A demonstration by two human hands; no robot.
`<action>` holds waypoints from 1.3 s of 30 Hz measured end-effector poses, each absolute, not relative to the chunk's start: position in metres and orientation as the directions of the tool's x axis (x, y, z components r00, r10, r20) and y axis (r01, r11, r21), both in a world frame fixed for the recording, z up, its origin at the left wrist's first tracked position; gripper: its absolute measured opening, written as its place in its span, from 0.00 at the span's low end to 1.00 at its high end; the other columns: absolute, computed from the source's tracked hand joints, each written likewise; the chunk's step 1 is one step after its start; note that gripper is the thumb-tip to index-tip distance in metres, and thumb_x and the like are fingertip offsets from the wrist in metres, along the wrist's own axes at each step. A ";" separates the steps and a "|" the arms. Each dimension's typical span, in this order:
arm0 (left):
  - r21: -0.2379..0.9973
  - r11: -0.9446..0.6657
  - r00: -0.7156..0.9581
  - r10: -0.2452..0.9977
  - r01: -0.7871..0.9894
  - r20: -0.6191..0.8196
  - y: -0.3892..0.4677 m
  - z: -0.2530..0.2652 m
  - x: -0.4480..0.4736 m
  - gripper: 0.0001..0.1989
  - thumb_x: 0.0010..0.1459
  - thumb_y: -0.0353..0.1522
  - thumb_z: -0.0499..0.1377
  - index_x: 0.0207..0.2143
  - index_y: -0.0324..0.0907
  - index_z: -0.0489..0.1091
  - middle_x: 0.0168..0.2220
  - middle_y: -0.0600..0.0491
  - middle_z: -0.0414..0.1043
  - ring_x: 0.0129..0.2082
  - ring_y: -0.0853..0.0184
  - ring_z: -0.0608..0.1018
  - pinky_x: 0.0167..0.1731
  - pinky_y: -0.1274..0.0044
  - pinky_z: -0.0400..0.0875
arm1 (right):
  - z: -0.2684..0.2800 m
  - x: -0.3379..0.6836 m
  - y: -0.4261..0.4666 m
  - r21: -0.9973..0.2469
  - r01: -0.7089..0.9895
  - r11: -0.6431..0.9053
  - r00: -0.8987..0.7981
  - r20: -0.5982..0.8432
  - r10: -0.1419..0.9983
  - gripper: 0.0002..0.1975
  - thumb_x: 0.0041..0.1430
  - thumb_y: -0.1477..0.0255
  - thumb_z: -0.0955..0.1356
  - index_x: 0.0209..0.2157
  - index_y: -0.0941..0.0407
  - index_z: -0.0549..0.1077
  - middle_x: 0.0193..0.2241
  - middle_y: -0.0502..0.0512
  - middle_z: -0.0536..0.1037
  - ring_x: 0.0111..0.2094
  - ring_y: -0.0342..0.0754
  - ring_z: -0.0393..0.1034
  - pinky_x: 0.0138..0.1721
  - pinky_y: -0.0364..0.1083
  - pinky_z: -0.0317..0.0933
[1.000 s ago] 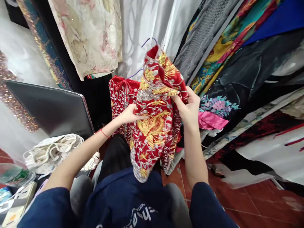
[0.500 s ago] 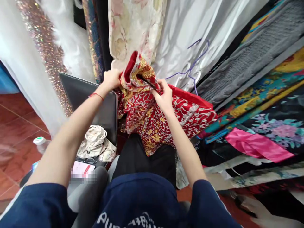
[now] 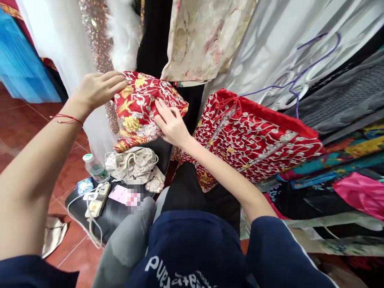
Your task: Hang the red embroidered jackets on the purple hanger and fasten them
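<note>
A red embroidered cloth piece with gold and silver patterns [image 3: 135, 102] is spread out over the chair back on the left. My left hand [image 3: 96, 90] is closed over its upper left edge, the thumb hidden. On its right part lies my right hand [image 3: 172, 124], fingers stretched out and a little apart, touching the surface. A red embroidered skirt-like garment with a drawstring waist [image 3: 249, 140] hangs from a purple hanger [image 3: 300, 74] to the right. Its lower end lies by my knees. Whether the two red pieces are joined is hidden.
On the black chair seat [image 3: 120, 220] are a crumpled cream cloth bag [image 3: 132, 164], a clear bottle [image 3: 96, 168], a phone with a pink screen [image 3: 121, 196] and a power bank with a white cable [image 3: 97, 202]. Hanging fabrics crowd the back and right, including a floral cloth [image 3: 207, 40].
Both hands have moved left with the bunched red embroidered cloth, which is now spread flatter over the chair back. My right hand has gone from gripping it to lying flat. The view has shifted left.
</note>
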State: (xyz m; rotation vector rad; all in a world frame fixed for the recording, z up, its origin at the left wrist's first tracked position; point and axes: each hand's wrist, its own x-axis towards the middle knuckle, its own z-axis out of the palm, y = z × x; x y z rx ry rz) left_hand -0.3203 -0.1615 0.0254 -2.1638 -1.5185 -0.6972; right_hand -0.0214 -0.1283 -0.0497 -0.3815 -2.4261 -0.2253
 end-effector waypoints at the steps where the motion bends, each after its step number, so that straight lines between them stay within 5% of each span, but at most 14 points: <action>1: 0.064 -0.384 0.284 0.776 0.921 0.563 -0.162 0.015 -0.326 0.32 0.69 0.55 0.39 0.54 0.44 0.70 0.58 0.55 0.73 0.54 0.68 0.68 0.61 0.62 0.59 | -0.065 -0.028 -0.130 0.040 0.331 0.943 -0.752 0.615 0.238 0.14 0.67 0.79 0.57 0.47 0.57 0.69 0.67 0.68 0.63 0.72 0.63 0.48 0.64 0.72 0.53; 7: 0.256 -0.521 0.393 0.820 0.814 0.417 -0.163 -0.038 -0.335 0.28 0.61 0.50 0.51 0.60 0.50 0.66 0.65 0.63 0.65 0.64 0.58 0.61 0.69 0.55 0.44 | -0.125 -0.043 -0.128 -0.038 0.343 0.938 -0.812 0.490 0.317 0.15 0.70 0.78 0.54 0.39 0.56 0.69 0.63 0.70 0.69 0.68 0.59 0.57 0.66 0.68 0.54; 10: 0.216 -0.465 0.340 0.831 0.859 0.441 -0.170 -0.036 -0.322 0.28 0.54 0.45 0.56 0.56 0.45 0.69 0.64 0.52 0.68 0.64 0.53 0.63 0.67 0.55 0.48 | -0.131 -0.039 -0.142 0.050 0.356 0.933 -0.837 0.460 0.295 0.13 0.67 0.80 0.56 0.45 0.61 0.69 0.65 0.78 0.63 0.70 0.60 0.53 0.69 0.70 0.46; 13: 0.135 -0.378 0.263 0.820 0.916 0.509 -0.174 -0.020 -0.288 0.17 0.51 0.40 0.57 0.43 0.46 0.74 0.54 0.44 0.74 0.58 0.48 0.69 0.60 0.55 0.57 | -0.131 -0.029 -0.160 0.146 0.293 0.945 -0.886 0.413 0.210 0.14 0.63 0.80 0.61 0.50 0.66 0.69 0.65 0.82 0.61 0.70 0.64 0.52 0.69 0.72 0.42; 18: -0.027 -0.432 0.362 0.718 0.901 0.595 -0.155 0.000 -0.177 0.08 0.53 0.37 0.56 0.34 0.45 0.69 0.41 0.46 0.74 0.46 0.54 0.73 0.52 0.59 0.61 | -0.133 0.008 -0.164 0.262 0.084 0.961 -0.915 0.402 -0.029 0.14 0.66 0.76 0.61 0.48 0.59 0.73 0.57 0.68 0.74 0.62 0.59 0.65 0.62 0.63 0.58; 21: -0.002 -0.516 0.409 0.678 0.857 0.611 -0.126 -0.003 -0.101 0.08 0.57 0.36 0.54 0.35 0.44 0.69 0.39 0.45 0.73 0.46 0.53 0.72 0.53 0.58 0.61 | -0.135 0.045 -0.145 0.235 0.172 0.957 -0.914 0.401 0.065 0.12 0.67 0.74 0.61 0.44 0.58 0.75 0.47 0.64 0.79 0.52 0.56 0.71 0.52 0.57 0.62; 25: 0.127 -0.569 0.368 0.669 0.813 0.645 -0.070 -0.006 -0.024 0.16 0.60 0.40 0.55 0.45 0.40 0.69 0.45 0.39 0.72 0.51 0.49 0.71 0.55 0.57 0.61 | -0.133 0.108 -0.109 0.058 0.489 0.870 -0.784 0.468 0.409 0.12 0.66 0.73 0.61 0.41 0.58 0.76 0.41 0.63 0.79 0.47 0.57 0.71 0.50 0.55 0.61; 29: 0.259 -0.587 0.249 0.645 0.767 0.722 -0.015 0.006 0.013 0.20 0.64 0.43 0.53 0.53 0.41 0.66 0.56 0.36 0.67 0.59 0.49 0.67 0.57 0.59 0.60 | -0.126 0.166 -0.079 -0.296 0.667 0.684 -0.452 0.569 0.687 0.11 0.64 0.74 0.60 0.38 0.57 0.74 0.37 0.60 0.79 0.40 0.52 0.72 0.46 0.51 0.63; 33: 0.267 -0.631 0.289 0.636 0.729 0.715 0.021 0.018 0.026 0.17 0.68 0.43 0.46 0.44 0.45 0.70 0.47 0.43 0.74 0.54 0.54 0.71 0.55 0.61 0.61 | -0.108 0.195 -0.060 -0.659 0.521 0.542 -0.118 0.573 0.811 0.09 0.63 0.67 0.63 0.42 0.54 0.70 0.32 0.52 0.78 0.28 0.45 0.71 0.34 0.44 0.64; 36: 0.234 -0.656 0.365 0.640 0.717 0.676 0.026 0.014 0.031 0.21 0.70 0.43 0.42 0.33 0.44 0.68 0.33 0.47 0.74 0.40 0.59 0.75 0.47 0.65 0.65 | -0.088 0.195 -0.057 -0.785 0.378 0.491 -0.005 0.529 0.849 0.16 0.62 0.60 0.67 0.47 0.53 0.66 0.28 0.46 0.76 0.22 0.41 0.67 0.28 0.41 0.61; 39: 0.199 -0.658 0.341 0.596 0.726 0.727 0.010 0.003 0.035 0.20 0.71 0.42 0.42 0.33 0.44 0.66 0.32 0.49 0.74 0.35 0.62 0.74 0.44 0.68 0.64 | -0.070 0.187 -0.063 -0.866 0.214 0.452 0.036 0.470 0.882 0.19 0.60 0.56 0.69 0.46 0.53 0.65 0.23 0.42 0.75 0.19 0.40 0.66 0.25 0.41 0.60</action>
